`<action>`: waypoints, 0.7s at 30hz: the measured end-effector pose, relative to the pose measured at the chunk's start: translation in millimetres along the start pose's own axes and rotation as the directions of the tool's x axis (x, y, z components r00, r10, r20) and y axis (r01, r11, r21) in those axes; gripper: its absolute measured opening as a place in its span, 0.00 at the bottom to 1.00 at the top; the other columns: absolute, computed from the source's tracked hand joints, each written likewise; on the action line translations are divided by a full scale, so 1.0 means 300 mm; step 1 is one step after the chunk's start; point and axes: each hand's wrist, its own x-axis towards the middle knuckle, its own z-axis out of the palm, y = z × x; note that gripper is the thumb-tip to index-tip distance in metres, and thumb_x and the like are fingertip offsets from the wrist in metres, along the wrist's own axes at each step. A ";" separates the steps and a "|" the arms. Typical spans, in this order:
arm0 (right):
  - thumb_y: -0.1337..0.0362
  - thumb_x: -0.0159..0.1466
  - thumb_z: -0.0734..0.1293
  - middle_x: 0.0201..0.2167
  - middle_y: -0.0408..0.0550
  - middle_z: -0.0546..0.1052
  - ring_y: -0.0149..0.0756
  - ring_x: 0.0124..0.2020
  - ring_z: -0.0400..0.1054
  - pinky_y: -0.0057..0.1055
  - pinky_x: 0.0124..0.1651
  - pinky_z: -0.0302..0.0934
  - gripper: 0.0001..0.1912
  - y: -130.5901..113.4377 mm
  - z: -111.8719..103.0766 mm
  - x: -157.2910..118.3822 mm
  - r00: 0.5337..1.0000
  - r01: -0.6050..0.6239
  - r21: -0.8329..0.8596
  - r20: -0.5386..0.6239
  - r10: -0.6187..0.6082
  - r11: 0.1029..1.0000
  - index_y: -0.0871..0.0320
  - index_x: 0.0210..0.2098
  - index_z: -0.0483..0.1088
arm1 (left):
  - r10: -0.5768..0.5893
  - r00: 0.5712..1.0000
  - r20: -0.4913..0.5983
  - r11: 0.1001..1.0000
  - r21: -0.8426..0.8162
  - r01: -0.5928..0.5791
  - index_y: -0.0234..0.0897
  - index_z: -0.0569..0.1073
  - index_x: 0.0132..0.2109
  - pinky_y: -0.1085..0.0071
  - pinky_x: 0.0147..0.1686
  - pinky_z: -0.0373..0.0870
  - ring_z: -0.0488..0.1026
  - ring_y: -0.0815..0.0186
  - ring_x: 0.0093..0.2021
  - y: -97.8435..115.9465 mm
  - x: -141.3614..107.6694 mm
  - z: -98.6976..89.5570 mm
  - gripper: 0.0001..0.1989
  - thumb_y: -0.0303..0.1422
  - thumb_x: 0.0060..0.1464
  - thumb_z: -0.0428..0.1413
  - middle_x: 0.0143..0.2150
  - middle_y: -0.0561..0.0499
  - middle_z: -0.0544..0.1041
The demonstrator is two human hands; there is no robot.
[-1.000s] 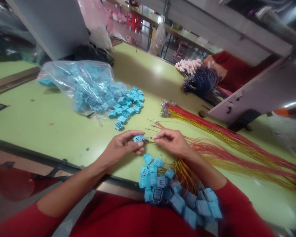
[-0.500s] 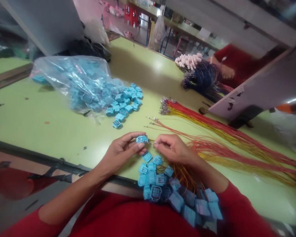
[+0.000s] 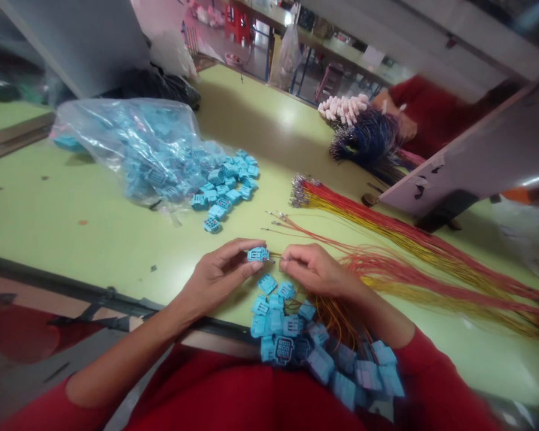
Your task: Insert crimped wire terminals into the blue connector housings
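Note:
Between the thumb and fingers of my left hand (image 3: 227,269) is a blue connector (image 3: 257,254), its holed end turned to the right. My right hand (image 3: 312,269) pinches a thin wire (image 3: 276,255) just right of the connector; the tip is too small to make out clearly. Below both hands, several blue connectors (image 3: 276,317) with orange and yellow wires lie at the table's front edge and over my lap. Loose red wires (image 3: 305,233) with metal ends lie behind my right hand.
A clear bag of blue connectors (image 3: 139,143) spills onto the green table (image 3: 94,251). Red and yellow wire bundles (image 3: 386,227) stretch to the right. Behind a slanted panel (image 3: 467,149), another person's hand (image 3: 406,127) is near dark wires with pale connectors (image 3: 345,109).
The connector has turned slightly in my left hand, so less of its holed face shows. The other person's hands have shifted. My right hand is almost where it was.

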 end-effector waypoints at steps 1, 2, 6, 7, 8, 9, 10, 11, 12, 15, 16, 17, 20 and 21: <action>0.62 0.67 0.62 0.22 0.38 0.62 0.27 0.24 0.55 0.28 0.29 0.49 0.11 0.000 -0.001 -0.001 1.000 -0.003 -0.003 0.005 0.003 1.000 0.57 0.29 0.66 | 0.032 0.999 -0.007 0.999 0.021 -0.032 0.44 0.80 0.53 0.67 0.36 0.76 0.78 0.63 0.39 0.002 0.001 0.000 0.16 0.39 0.59 0.63 0.49 0.46 0.81; 0.62 0.67 0.61 0.22 0.38 0.62 0.27 0.24 0.54 0.28 0.29 0.49 0.11 -0.001 -0.001 -0.001 1.000 -0.005 -0.006 0.009 0.005 1.000 0.57 0.28 0.66 | 0.064 0.998 -0.009 0.997 0.040 -0.064 0.44 0.80 0.53 0.66 0.38 0.77 0.78 0.62 0.41 0.004 0.002 0.000 0.16 0.39 0.59 0.63 0.50 0.46 0.81; 0.62 0.66 0.61 0.22 0.38 0.62 0.27 0.24 0.54 0.28 0.29 0.49 0.10 0.003 0.002 0.003 1.000 0.014 -0.002 -0.008 -0.014 1.000 0.57 0.29 0.66 | 0.152 0.988 0.010 0.985 0.086 -0.153 0.46 0.79 0.55 0.65 0.45 0.78 0.78 0.60 0.49 0.000 0.000 0.000 0.16 0.36 0.61 0.61 0.52 0.46 0.80; 0.62 0.66 0.61 0.22 0.38 0.62 0.27 0.24 0.54 0.28 0.29 0.49 0.10 0.004 0.004 0.005 1.000 0.023 -0.004 -0.018 -0.023 1.000 0.57 0.29 0.66 | 0.166 0.986 0.021 0.982 0.092 -0.167 0.46 0.79 0.56 0.65 0.47 0.77 0.78 0.60 0.50 -0.004 -0.002 0.002 0.16 0.35 0.61 0.61 0.52 0.46 0.80; 0.62 0.65 0.61 0.21 0.38 0.63 0.27 0.24 0.54 0.28 0.29 0.49 0.10 0.006 0.007 0.007 0.999 0.032 -0.008 -0.028 -0.032 0.999 0.57 0.28 0.66 | 0.171 0.985 0.032 0.980 0.096 -0.173 0.46 0.79 0.56 0.65 0.48 0.77 0.78 0.60 0.51 -0.008 -0.004 0.004 0.16 0.35 0.62 0.61 0.52 0.46 0.80; 0.62 0.65 0.62 0.21 0.38 0.63 0.27 0.24 0.54 0.28 0.29 0.49 0.09 0.008 0.009 0.010 0.999 0.038 -0.015 -0.036 -0.039 0.999 0.57 0.28 0.66 | 0.168 0.985 0.039 0.981 0.095 -0.171 0.46 0.79 0.56 0.65 0.48 0.77 0.78 0.60 0.50 -0.013 -0.006 0.007 0.16 0.35 0.62 0.61 0.52 0.46 0.80; 0.63 0.64 0.62 0.21 0.38 0.63 0.27 0.23 0.54 0.28 0.29 0.49 0.08 0.011 0.012 0.012 0.998 0.043 -0.021 -0.043 -0.044 0.999 0.57 0.28 0.66 | 0.157 0.987 0.043 0.983 0.091 -0.160 0.45 0.79 0.56 0.66 0.47 0.77 0.78 0.61 0.50 -0.018 -0.008 0.011 0.16 0.35 0.62 0.62 0.51 0.46 0.80; 0.63 0.63 0.62 0.21 0.37 0.63 0.27 0.23 0.54 0.28 0.28 0.49 0.08 0.013 0.015 0.013 0.998 0.045 -0.025 -0.050 -0.046 0.999 0.57 0.28 0.66 | 0.139 0.989 0.040 0.986 0.085 -0.142 0.45 0.79 0.56 0.66 0.45 0.77 0.78 0.61 0.48 -0.023 -0.010 0.015 0.16 0.36 0.62 0.62 0.51 0.46 0.80; 0.64 0.62 0.62 0.21 0.37 0.63 0.27 0.23 0.54 0.28 0.28 0.49 0.07 0.016 0.018 0.015 0.997 0.046 -0.025 -0.059 -0.048 0.999 0.57 0.28 0.66 | 0.119 0.992 0.035 0.990 0.079 -0.121 0.44 0.79 0.56 0.67 0.43 0.77 0.78 0.62 0.46 -0.026 -0.012 0.019 0.16 0.36 0.62 0.62 0.50 0.45 0.80; 0.64 0.61 0.62 0.20 0.37 0.62 0.26 0.23 0.54 0.28 0.28 0.48 0.06 0.023 0.024 0.017 0.996 0.047 -0.007 -0.072 -0.048 0.999 0.57 0.27 0.66 | 0.084 0.996 0.026 0.995 0.059 -0.086 0.42 0.80 0.56 0.68 0.38 0.76 0.78 0.62 0.42 -0.033 -0.014 0.031 0.17 0.37 0.61 0.62 0.47 0.45 0.81; 0.64 0.60 0.62 0.20 0.37 0.62 0.26 0.23 0.54 0.28 0.28 0.49 0.06 0.025 0.026 0.018 0.996 0.044 0.000 -0.074 -0.044 0.999 0.57 0.27 0.66 | 0.081 0.996 0.025 0.995 0.058 -0.082 0.42 0.80 0.55 0.68 0.37 0.76 0.78 0.62 0.41 -0.033 -0.014 0.034 0.16 0.37 0.61 0.62 0.47 0.45 0.81; 0.64 0.60 0.62 0.20 0.37 0.62 0.26 0.23 0.54 0.28 0.28 0.49 0.06 0.027 0.027 0.020 0.997 0.042 0.005 -0.071 -0.041 0.999 0.57 0.27 0.66 | 0.080 0.996 0.025 0.995 0.058 -0.082 0.42 0.80 0.55 0.68 0.36 0.76 0.78 0.62 0.41 -0.033 -0.014 0.037 0.16 0.37 0.61 0.63 0.47 0.45 0.81; 0.64 0.59 0.62 0.20 0.37 0.63 0.26 0.23 0.54 0.28 0.28 0.49 0.05 0.031 0.035 0.023 0.997 0.040 0.011 -0.064 -0.039 0.999 0.57 0.26 0.65 | 0.093 0.996 0.020 0.993 0.075 -0.094 0.42 0.80 0.55 0.68 0.36 0.75 0.77 0.63 0.40 -0.031 -0.013 0.042 0.16 0.37 0.61 0.63 0.45 0.46 0.81; 0.64 0.59 0.62 0.20 0.37 0.63 0.26 0.23 0.54 0.28 0.28 0.48 0.05 0.032 0.037 0.024 0.997 0.037 0.010 -0.062 -0.037 0.999 0.56 0.26 0.65 | 0.100 0.995 0.020 0.991 0.084 -0.101 0.42 0.80 0.55 0.67 0.37 0.74 0.77 0.63 0.40 -0.031 -0.012 0.043 0.16 0.37 0.61 0.62 0.45 0.46 0.81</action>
